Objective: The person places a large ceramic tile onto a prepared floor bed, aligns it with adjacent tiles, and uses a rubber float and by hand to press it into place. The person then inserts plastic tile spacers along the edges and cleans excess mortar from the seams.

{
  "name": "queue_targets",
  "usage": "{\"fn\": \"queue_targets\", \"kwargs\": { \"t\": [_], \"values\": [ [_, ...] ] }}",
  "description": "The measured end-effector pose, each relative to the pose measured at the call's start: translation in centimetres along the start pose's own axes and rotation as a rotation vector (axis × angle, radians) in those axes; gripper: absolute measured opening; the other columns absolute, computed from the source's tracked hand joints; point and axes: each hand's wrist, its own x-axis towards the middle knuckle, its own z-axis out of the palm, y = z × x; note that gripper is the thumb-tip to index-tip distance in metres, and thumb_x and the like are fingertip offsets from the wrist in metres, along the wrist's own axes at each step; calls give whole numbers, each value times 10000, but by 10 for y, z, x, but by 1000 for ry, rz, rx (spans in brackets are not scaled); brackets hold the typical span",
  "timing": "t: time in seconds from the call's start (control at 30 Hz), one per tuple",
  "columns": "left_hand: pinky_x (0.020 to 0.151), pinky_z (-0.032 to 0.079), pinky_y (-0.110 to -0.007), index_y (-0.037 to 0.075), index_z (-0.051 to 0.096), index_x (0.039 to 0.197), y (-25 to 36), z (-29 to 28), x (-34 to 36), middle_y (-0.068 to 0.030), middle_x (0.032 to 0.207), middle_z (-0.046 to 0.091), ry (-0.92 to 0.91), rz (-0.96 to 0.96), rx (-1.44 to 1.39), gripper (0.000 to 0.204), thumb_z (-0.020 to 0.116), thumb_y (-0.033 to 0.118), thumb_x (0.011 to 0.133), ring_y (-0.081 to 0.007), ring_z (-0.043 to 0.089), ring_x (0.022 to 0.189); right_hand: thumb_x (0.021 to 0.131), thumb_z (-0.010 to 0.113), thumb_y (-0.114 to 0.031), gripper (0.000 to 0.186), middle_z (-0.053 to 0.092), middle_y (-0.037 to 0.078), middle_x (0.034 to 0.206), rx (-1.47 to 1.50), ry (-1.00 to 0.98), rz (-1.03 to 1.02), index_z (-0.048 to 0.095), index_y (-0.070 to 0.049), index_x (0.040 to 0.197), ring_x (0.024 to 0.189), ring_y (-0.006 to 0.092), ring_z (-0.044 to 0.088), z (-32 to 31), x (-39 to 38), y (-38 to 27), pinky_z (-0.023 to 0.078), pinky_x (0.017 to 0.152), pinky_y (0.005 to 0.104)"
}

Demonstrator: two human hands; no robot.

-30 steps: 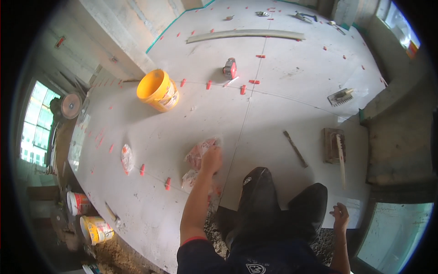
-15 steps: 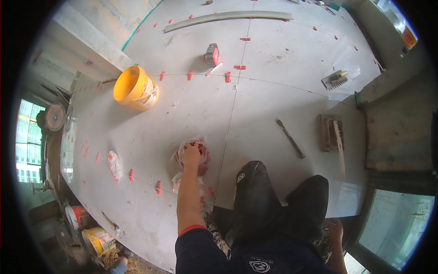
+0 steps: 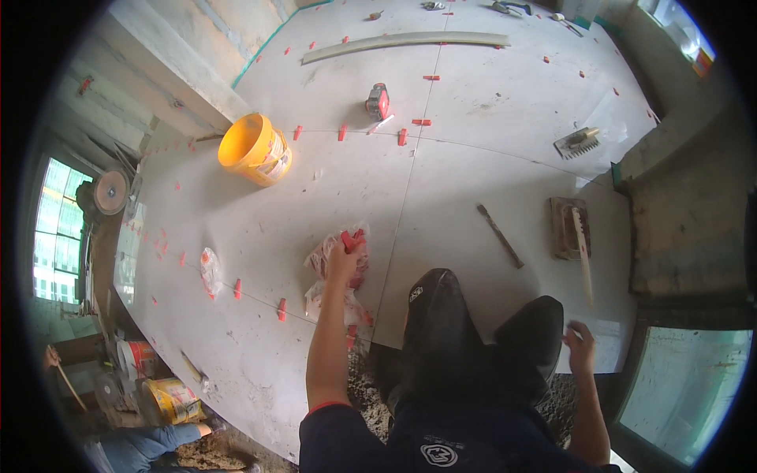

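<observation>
My left hand (image 3: pixel 344 258) is closed on red tile wedges (image 3: pixel 352 240) above a clear plastic bag (image 3: pixel 321 257) that holds more red wedges. The bag lies on large pale tiles (image 3: pixel 315 205), with a second crumpled bag part (image 3: pixel 317 298) beside my left forearm. My right hand (image 3: pixel 580 345) is beside my right knee (image 3: pixel 536 331), its fingers partly spread and nothing seen in them. Red wedges (image 3: pixel 282 309) stand along the tile joints near the bag. How many wedges my left hand holds is hidden.
A yellow bucket (image 3: pixel 254 150), a red-and-black tool (image 3: pixel 378 102) and a long straightedge (image 3: pixel 402 46) lie farther off. To the right are a flat bar (image 3: pixel 500 235), a brown block-like tool (image 3: pixel 566 229) and a notched trowel (image 3: pixel 577 143). Another person's arm (image 3: pixel 162 441) shows at lower left.
My left hand has come up out of the bag with red wedges in it. My right hand has moved up beside the knee. Another person has come into view at lower left.
</observation>
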Motion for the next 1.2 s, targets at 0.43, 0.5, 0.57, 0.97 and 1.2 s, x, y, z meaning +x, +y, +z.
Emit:
{"fn": "queue_targets", "kwargs": {
  "t": [0.43,0.5,0.57,0.97,1.2],
  "values": [
    [534,390,-267,48,526,892,118,0,-121,-10,646,485,-1059,-297,-1257,144,581,178,919,-116,480,540,843,631,-122,239,606,123,1021,-326,-657,-870,614,-87,1078,866,333,610,190,23,-137,503,744,405],
    [519,380,-268,43,527,891,73,44,-111,-11,633,476,-1009,-378,-1343,200,618,221,905,-115,466,514,850,630,-153,213,599,131,980,-396,-744,-847,614,-83,1050,858,346,601,210,45,-126,497,741,423],
    [539,401,-302,37,520,890,12,89,-97,-50,672,499,-722,-441,-1040,238,631,248,891,-167,500,549,870,598,-210,178,592,146,956,-524,-679,-633,593,-71,981,840,376,586,250,79,-111,478,729,469],
    [712,419,-484,37,498,892,-68,187,-63,-166,843,499,156,47,134,196,548,226,872,-374,503,809,859,585,-191,168,596,165,909,-722,-506,-607,543,-42,923,845,381,592,414,206,-39,479,730,478],
    [715,418,-474,40,534,912,-67,182,-57,-155,841,535,77,11,224,265,540,303,890,-373,528,811,841,612,-149,143,585,152,812,-730,-563,-785,534,-48,904,703,356,587,411,235,-60,483,624,445]
  ]
}}
